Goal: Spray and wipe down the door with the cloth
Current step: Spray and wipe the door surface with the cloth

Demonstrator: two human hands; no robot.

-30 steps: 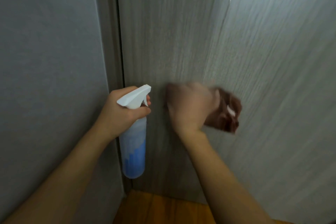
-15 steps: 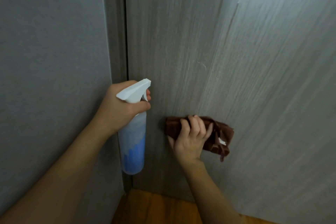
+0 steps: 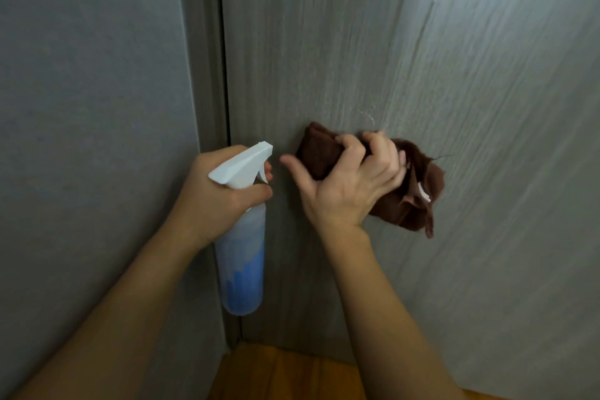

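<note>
The right hand (image 3: 352,185) grips a bunched brown cloth (image 3: 412,191) with curled fingers and presses it against the grey wood-grain door (image 3: 487,75), thumb stretched out to the left, a small white tag showing on the cloth's right side. Just beside it, the left hand (image 3: 220,195) holds a spray bottle (image 3: 242,266) by the neck, its white trigger head pointing toward the door and blue liquid filling the lower part. A grey wall (image 3: 91,107) stands left of the door's edge, and an orange wooden floor (image 3: 285,373) shows below.
</note>
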